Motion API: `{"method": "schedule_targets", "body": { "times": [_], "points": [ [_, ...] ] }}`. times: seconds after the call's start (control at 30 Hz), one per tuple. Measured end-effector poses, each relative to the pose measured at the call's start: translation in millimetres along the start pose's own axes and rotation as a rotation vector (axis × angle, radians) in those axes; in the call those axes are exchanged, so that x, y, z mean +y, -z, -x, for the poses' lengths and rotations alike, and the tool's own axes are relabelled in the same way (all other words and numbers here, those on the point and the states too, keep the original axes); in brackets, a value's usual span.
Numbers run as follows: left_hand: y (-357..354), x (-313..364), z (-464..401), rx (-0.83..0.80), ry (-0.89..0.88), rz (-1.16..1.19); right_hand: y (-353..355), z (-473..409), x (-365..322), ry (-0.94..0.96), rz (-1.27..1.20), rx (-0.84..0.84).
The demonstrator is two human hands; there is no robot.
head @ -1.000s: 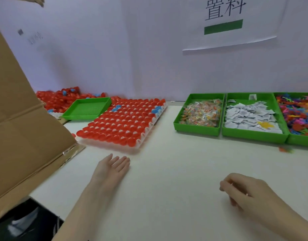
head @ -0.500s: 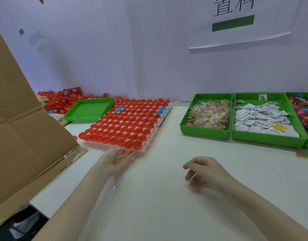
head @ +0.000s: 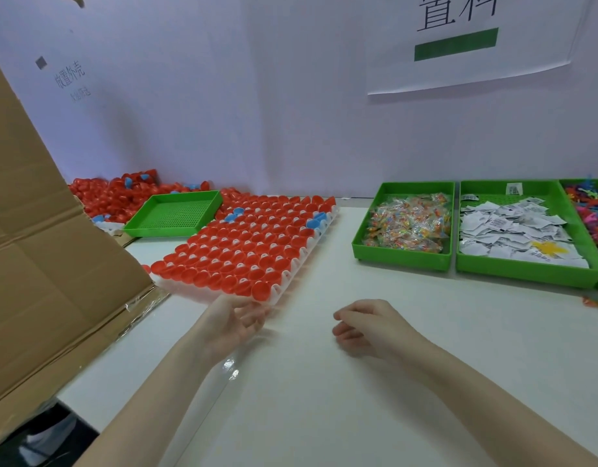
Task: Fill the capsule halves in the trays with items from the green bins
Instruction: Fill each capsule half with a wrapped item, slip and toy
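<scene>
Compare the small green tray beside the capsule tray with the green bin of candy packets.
The small green tray holds nothing that shows, its perforated floor bare; the candy bin is heaped with clear-wrapped colourful packets. The tray stands left of the capsule tray, next to loose red capsule halves; the bin stands to its right, beside the paper-slip bin. The tray's walls look lower. Both are bright green, rectangular plastic.

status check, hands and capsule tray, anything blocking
Left hand grips near edge of capsule tray. Right hand loosely curled above table, holding nothing. Capsule halves look unfilled. Cardboard flap close beside tray on the left.
</scene>
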State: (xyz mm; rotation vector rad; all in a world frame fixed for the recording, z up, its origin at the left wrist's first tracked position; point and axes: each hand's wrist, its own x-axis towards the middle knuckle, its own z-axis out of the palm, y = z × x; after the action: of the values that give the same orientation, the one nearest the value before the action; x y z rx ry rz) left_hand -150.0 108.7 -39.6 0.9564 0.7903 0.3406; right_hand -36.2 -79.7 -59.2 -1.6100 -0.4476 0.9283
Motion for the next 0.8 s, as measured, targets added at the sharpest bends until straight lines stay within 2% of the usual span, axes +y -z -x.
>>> {"method": "schedule_targets", "body": {
  "times": [0.2,0.33,0.43,0.6,0.8],
  "points": [
    [7.2,-15.1,31.1,0.023,-0.015,-0.008,-22.4,-38.2,-20.7,-0.145,-0.393,0.015],
    [9.3,-19.0,54.3,-0.053,0.031,-0.016,-40.9,-46.6,-28.6,-0.112,-0.590,0.045],
    [10.7,-22.8,69.1,-0.090,0.057,0.007,-47.5,-46.7,-28.9,-0.090,-0.591,0.055],
    [23.7,-31.4,86.1,-0.062,0.070,-0.021,-49.1,-43.0,-21.4,-0.126,-0.610,0.030],
    [78.0,-22.3,84.4,0.180,0.003,0.036,-55.3,-32.2,-15.8,-0.180,-0.593,-0.037]
  ]
}}
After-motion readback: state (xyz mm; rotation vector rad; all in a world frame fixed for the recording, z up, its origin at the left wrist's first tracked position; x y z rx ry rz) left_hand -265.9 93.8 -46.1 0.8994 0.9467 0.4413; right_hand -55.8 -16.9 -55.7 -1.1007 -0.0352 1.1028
